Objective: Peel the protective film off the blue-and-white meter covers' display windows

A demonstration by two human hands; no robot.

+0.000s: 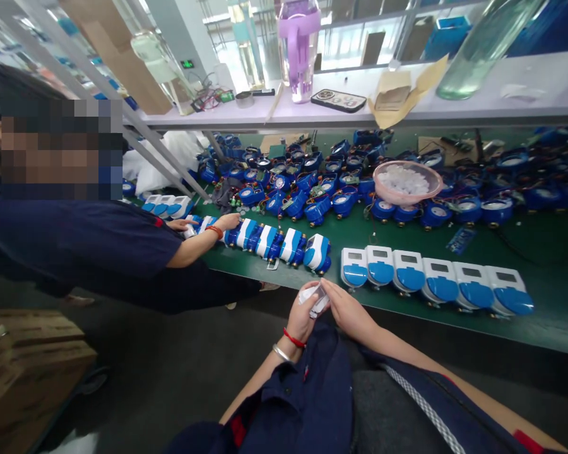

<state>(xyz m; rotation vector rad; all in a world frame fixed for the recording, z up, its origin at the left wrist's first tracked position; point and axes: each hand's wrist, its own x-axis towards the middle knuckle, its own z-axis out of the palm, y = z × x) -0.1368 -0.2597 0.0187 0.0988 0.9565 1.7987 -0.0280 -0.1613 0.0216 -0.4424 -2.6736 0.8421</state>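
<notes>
Close to my body, just off the bench's front edge, my left hand [303,316] is closed around small white plastic pieces [318,301]. My right hand [348,310] meets it from the other side, its fingertips pinched on the same pieces; their exact kind is too small to tell. Beyond my hands, a row of white-and-blue meters with small displays [440,280] sits at the right. Another row of meters [292,246] lies tilted to the left of it.
A co-worker [76,246] reaches over the meters at the left. Many blue meter bodies with wires [307,183] crowd the back of the green bench [553,325], beside a pink bowl [383,189] of white bits. A shelf [208,118] above carries bottles and a phone [338,99].
</notes>
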